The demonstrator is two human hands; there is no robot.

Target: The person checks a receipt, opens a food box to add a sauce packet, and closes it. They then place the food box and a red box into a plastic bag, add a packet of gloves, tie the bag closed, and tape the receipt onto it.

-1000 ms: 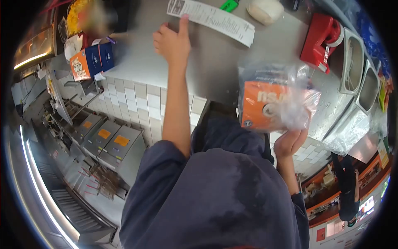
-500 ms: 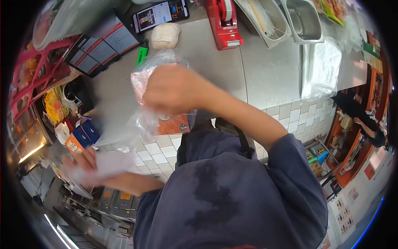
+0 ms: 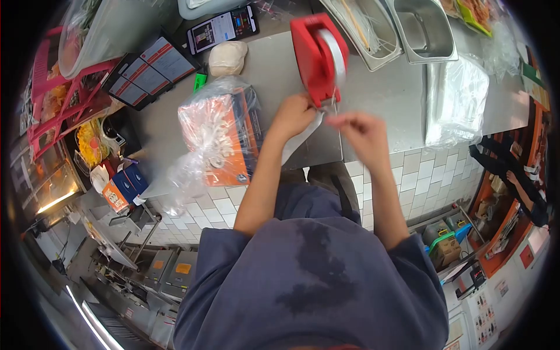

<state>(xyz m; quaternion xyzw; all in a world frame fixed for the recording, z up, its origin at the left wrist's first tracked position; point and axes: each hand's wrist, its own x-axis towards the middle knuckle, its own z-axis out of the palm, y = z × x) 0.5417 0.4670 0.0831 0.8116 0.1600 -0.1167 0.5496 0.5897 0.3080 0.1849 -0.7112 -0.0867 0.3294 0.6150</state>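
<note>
A red tape dispenser (image 3: 312, 58) with a roll of clear tape stands in front of my hands, its cutting edge toward me. My left hand (image 3: 293, 118) is closed at its front end, on a white paper slip (image 3: 300, 139) that hangs below the fingers. To the right of the cutter, my right hand (image 3: 363, 133) is pinched on what looks like the tape's end; motion blurs the fingertips. Left of my arms, an orange and dark blue box (image 3: 233, 134) sits inside a clear plastic bag (image 3: 195, 154) whose gathered neck trails toward me.
A phone (image 3: 223, 29), a pale wrapped bundle (image 3: 227, 58) and a green item (image 3: 200, 80) lie behind the bag. Metal trays (image 3: 421, 35) and a stack of clear bags (image 3: 457, 102) are to the right. Another person's arm (image 3: 519, 189) shows at far right.
My right hand has left the bag's neck and moved right to the tape. My left hand has brought the paper slip from the lower left up to the dispenser, which has shifted toward me.
</note>
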